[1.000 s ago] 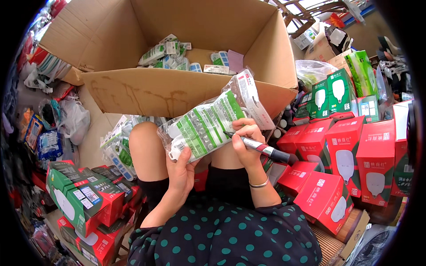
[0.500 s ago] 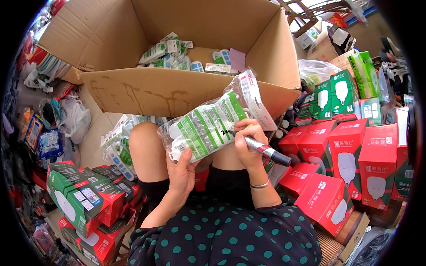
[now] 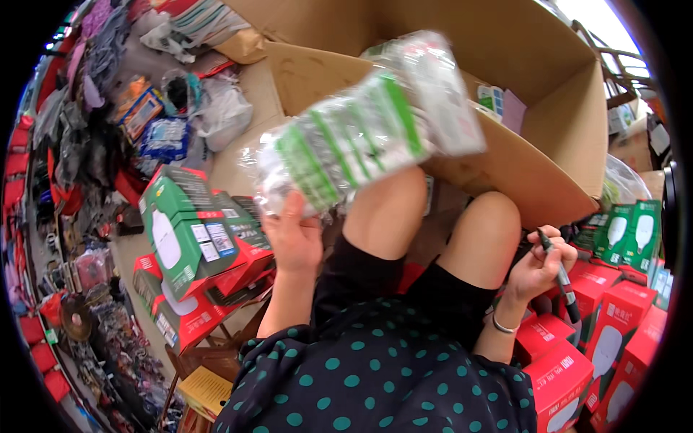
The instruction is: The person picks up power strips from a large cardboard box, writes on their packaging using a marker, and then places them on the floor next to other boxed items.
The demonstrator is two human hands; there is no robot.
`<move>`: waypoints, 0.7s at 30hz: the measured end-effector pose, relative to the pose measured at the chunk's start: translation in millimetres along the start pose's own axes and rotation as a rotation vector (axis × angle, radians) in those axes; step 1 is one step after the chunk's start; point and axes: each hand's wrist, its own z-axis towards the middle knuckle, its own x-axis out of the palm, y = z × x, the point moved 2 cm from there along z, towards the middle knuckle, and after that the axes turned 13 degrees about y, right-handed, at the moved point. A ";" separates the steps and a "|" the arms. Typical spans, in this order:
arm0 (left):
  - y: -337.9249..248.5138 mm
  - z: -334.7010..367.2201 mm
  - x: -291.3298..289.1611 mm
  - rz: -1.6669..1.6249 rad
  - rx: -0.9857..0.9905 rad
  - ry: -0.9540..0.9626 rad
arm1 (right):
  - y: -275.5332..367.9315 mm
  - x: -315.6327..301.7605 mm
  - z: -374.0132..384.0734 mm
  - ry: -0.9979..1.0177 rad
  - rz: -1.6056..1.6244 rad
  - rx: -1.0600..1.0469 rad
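My left hand (image 3: 294,242) grips the lower left end of a clear plastic package (image 3: 345,144) printed with green stripes. Something white shows inside it, and motion blurs the package, which is tilted up over my left knee and in front of the box wall. A pale card header (image 3: 449,97) forms its upper right end. Out to the right, beyond my right knee, my right hand (image 3: 535,265) is closed around a dark marker pen (image 3: 565,283). The pen's tip points up, away from the package.
A large open cardboard box (image 3: 520,162) stands ahead, with a few packages inside. Red and green bulb boxes are stacked at left (image 3: 195,231) and at right (image 3: 556,382). Plastic bags (image 3: 225,112) lie on the floor at the far left, near a yellow box (image 3: 206,390) lower down.
The view has turned left. My right hand has drawn the marker away from the package to the right. My left hand has swung the package leftward, off the earlier place over my lap.
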 end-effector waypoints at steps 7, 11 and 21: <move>7.1 1.0 -114.1 1.226 0.434 -0.259 | -3.2 11.9 4.0 0.051 0.004 0.004; 69.0 -17.6 -189.9 1.718 0.189 -0.120 | -4.5 14.1 11.2 0.052 0.026 0.006; 68.0 32.8 -160.2 1.564 0.267 -0.127 | -14.0 -8.3 70.4 0.083 -0.027 -0.149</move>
